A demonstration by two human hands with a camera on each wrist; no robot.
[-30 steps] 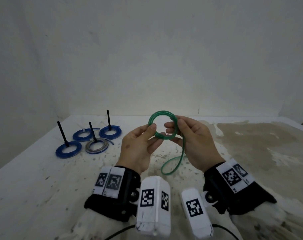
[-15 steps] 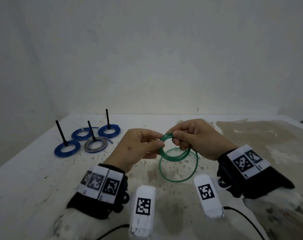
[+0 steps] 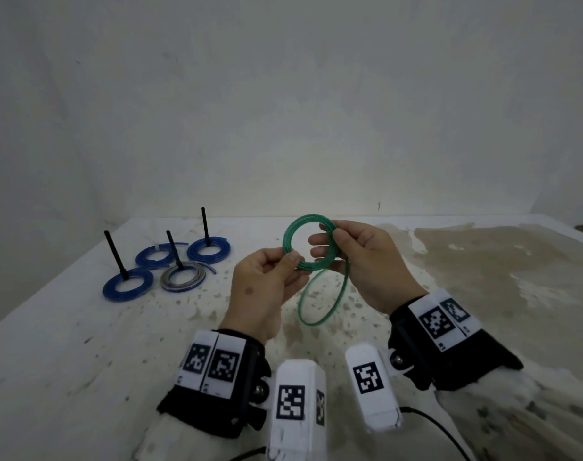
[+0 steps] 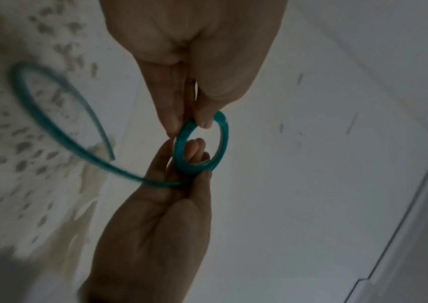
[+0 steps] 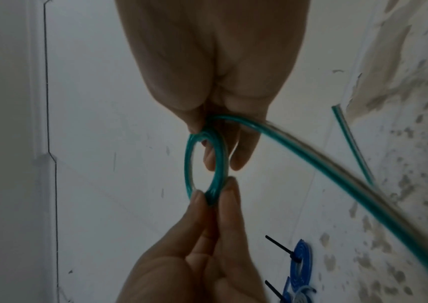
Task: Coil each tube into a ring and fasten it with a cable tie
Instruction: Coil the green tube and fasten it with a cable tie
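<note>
Above the table (image 3: pixel 83 344), both hands hold a green tube (image 3: pixel 308 242) that is partly wound into a small ring of several turns. The left hand (image 3: pixel 267 294) pinches the lower left of the ring between thumb and forefinger; in the left wrist view its fingers (image 4: pixel 171 114) press together on the coil. The right hand (image 3: pixel 366 261) holds the ring's right side, thumb on the outside, with its fingertips (image 3: pixel 316 241) reaching through the opening. In the right wrist view the right hand's fingers (image 5: pixel 244 151) curl round the coil where the loose length leaves it.

The unwound tail of the tube hangs from the ring in one long loop below the hands, reaching down towards the table; whether it touches the surface cannot be told. Its cut end shows in the right wrist view.

Well to the left on the table lie four finished coils, close together: three blue coils (image 3: pixel 128 283) and one grey coil (image 3: pixel 183 280). Black cable ties (image 3: pixel 115 254) stand up from three of them; a pale fastening shows on the rear blue one. No container is in view; each coil lies flat on the table.
</note>
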